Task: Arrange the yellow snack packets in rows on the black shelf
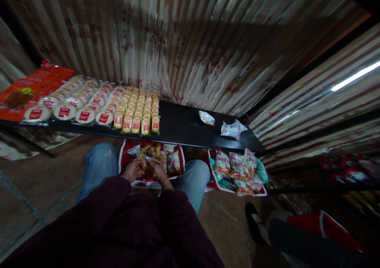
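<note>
Both my hands reach into a red-and-white bag (122, 162) of small snack packets between my knees. My left hand (132, 170) is curled at the bag's left side. Beside it, my right hand (157, 170) is curled too. Between the two hands is a small yellow packet (143, 160), and both appear to grip it. Above the bag runs a black shelf (181, 127). Its left half holds rows of small yellow packets (139, 111) and round white-wrapped cakes (74, 103).
Orange packs (26, 92) lie at the shelf's far left. Two loose wrappers (206, 118) (233, 129) rest on its right part. A second bag of snacks (237, 171) sits on the floor at right. Another person's shoe (255, 224) and leg are at lower right. Corrugated wall behind.
</note>
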A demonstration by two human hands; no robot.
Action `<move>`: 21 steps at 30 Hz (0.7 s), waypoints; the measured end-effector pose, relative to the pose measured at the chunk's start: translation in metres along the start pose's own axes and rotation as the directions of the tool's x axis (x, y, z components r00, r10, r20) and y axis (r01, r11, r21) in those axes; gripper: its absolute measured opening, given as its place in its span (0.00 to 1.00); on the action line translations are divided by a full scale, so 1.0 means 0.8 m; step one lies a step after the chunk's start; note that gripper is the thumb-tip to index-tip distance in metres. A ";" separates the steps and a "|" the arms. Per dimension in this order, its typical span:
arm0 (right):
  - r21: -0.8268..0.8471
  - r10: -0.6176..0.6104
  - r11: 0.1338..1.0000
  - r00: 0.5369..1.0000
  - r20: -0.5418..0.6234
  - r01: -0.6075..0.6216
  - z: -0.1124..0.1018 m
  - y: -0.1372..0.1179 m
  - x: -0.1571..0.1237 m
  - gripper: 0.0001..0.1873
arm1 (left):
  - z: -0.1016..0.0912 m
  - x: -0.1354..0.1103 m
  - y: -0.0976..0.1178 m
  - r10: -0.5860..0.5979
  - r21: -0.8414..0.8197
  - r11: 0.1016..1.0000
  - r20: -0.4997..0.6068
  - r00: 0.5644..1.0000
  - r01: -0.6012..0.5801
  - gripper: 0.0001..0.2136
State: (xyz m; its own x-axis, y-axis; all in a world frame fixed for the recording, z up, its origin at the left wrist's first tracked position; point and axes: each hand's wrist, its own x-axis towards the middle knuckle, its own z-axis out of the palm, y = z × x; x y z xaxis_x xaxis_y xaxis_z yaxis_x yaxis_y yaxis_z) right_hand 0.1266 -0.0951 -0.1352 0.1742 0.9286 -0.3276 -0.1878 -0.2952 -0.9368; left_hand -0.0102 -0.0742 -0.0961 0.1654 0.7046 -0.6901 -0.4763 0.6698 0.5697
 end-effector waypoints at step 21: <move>-0.381 -0.149 0.914 0.989 0.008 0.141 0.006 -0.001 -0.005 0.18 | -0.005 0.004 -0.010 0.070 0.086 0.994 0.016 0.997 -0.071 0.13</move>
State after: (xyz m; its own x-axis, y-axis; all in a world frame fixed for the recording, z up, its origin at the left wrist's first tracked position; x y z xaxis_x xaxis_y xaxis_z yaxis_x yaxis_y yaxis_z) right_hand 0.1217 -0.0978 -0.1327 0.1927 0.9640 -0.1835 0.2213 -0.2249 -0.9489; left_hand -0.0093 -0.0785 -0.1046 0.1455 0.7532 -0.6415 -0.4106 0.6359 0.6535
